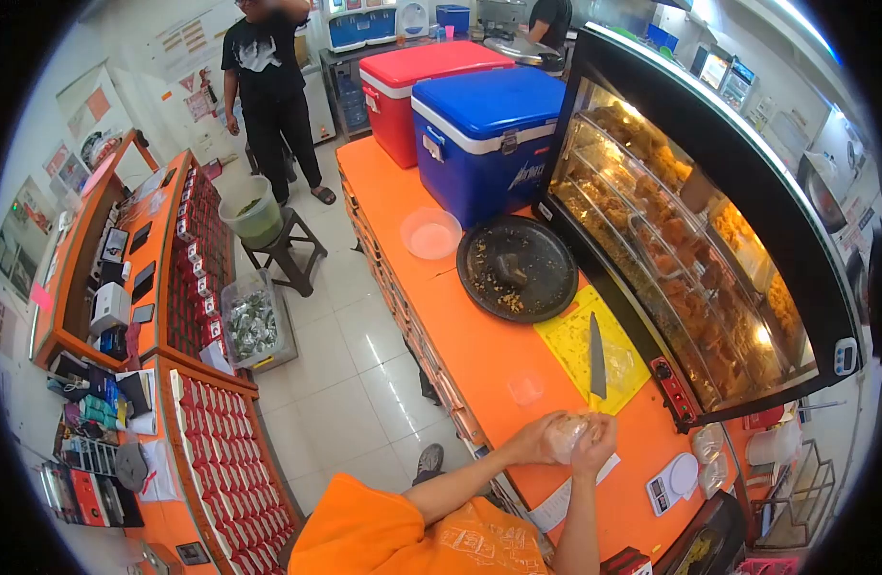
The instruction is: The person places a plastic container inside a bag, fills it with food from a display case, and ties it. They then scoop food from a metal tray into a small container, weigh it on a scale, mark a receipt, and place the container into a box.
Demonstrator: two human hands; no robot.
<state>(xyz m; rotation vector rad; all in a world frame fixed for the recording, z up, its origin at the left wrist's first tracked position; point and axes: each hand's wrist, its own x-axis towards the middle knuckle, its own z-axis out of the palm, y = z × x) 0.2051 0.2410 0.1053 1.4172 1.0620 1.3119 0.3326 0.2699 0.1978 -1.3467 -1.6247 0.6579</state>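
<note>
My left hand (534,442) and my right hand (596,447) meet over the orange counter, closed around a small clear plastic bag (563,440) with pale contents I cannot make out. Just beyond them, a knife (597,356) with a yellow handle lies on a yellow cutting board (568,337), beside a crumpled clear plastic piece (625,369). A small translucent piece (525,388) rests on the counter left of the board. Behind it sits a dark round stone mortar (479,287) with a pestle and food crumbs in it.
A glass food warmer (685,240) borders the counter on the right. Red (403,105) and blue (484,134) coolers stand at the far end, near a pink bowl (430,235). A kitchen scale (673,482) lies at right. A person (268,77) stands across the floor.
</note>
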